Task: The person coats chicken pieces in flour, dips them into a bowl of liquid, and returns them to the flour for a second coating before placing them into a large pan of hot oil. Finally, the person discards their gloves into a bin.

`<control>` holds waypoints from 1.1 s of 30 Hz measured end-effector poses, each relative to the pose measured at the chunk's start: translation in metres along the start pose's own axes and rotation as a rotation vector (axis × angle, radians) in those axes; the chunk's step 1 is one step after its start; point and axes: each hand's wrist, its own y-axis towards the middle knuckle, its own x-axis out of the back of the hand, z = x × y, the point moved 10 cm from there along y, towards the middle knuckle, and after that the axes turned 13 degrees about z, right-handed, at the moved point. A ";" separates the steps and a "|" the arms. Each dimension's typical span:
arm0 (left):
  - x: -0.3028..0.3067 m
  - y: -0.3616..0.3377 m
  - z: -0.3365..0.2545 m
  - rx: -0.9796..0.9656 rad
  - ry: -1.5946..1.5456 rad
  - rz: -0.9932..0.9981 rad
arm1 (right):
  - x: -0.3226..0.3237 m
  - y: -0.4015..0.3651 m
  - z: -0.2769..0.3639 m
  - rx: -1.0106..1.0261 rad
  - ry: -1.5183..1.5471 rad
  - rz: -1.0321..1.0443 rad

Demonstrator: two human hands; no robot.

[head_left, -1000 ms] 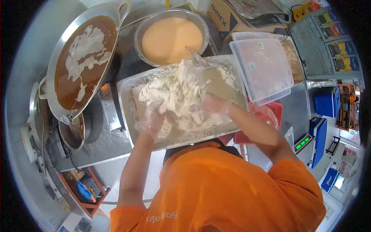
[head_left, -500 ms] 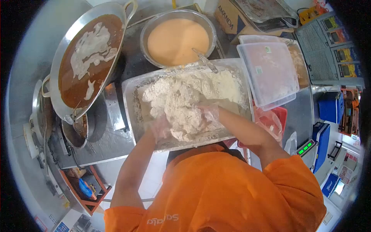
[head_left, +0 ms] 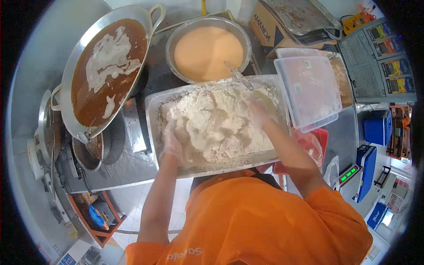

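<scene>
A shallow rectangular tub [head_left: 152, 150] holds a heap of white flour and flour-coated pieces [head_left: 212, 119], too thickly covered to tell what they are. My left hand [head_left: 172, 142], in a clear plastic glove, is at the heap's left side beside the tub wall, its fingers stretched out. On the right, my gloved right hand [head_left: 259, 112] lies at the heap's edge, somewhat blurred, with fingers extended and apart. Neither hand grips a piece. Flour partly veils both sets of fingertips.
Behind the tub stands a bowl of orange liquid [head_left: 210, 53] with a metal utensil handle [head_left: 238, 76]. A large tilted pan [head_left: 62, 99] of brown liquid is at left. Lidded plastic containers [head_left: 308, 90], a red basket [head_left: 319, 141] and a scale [head_left: 349, 174] are on the right.
My hands have moved apart from the heap's middle, the left outward to the tub's left wall, the right up and outward. The piled flour and pieces have dropped and spread lower.
</scene>
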 end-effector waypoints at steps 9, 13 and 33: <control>-0.077 0.045 0.007 0.239 0.287 0.284 | -0.050 0.079 -0.054 0.117 0.303 0.305; -0.062 0.026 0.007 0.285 0.312 0.157 | -0.067 0.023 -0.034 -0.446 0.111 0.203; -0.024 0.091 0.064 0.233 0.294 0.262 | -0.077 0.008 -0.049 -0.192 -0.330 0.521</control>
